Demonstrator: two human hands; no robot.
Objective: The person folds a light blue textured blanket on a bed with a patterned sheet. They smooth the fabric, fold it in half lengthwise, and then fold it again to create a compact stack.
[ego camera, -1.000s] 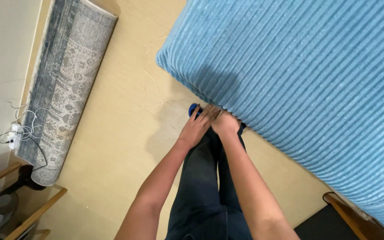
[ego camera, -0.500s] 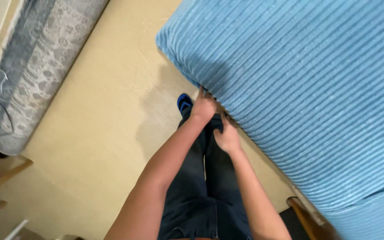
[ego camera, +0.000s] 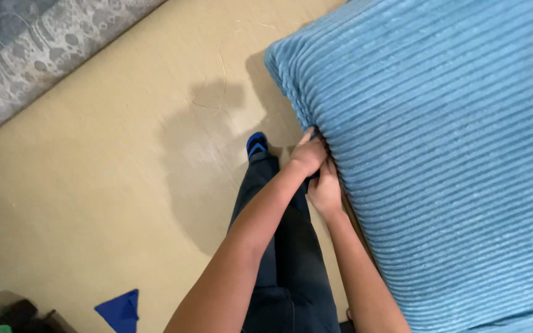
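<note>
Left hand [ego camera: 308, 154] and right hand [ego camera: 326, 192], fingers curled tight on the edge of the ribbed light-blue plush bed cover [ego camera: 439, 154] filling the frame from 12 to 5 o'clock, seemingly gripping to pull it; patterned grey rug [ego camera: 38, 43] at 10 o'clock on the beige floor [ego camera: 94, 185].

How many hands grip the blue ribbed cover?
2: left hand and right hand both clutch the blue ribbed fabric cover at its near edge, touching each other.

One head-worn camera looks steeply down, close above the hands [ego camera: 316, 172] and floor [ego camera: 112, 203]
</note>
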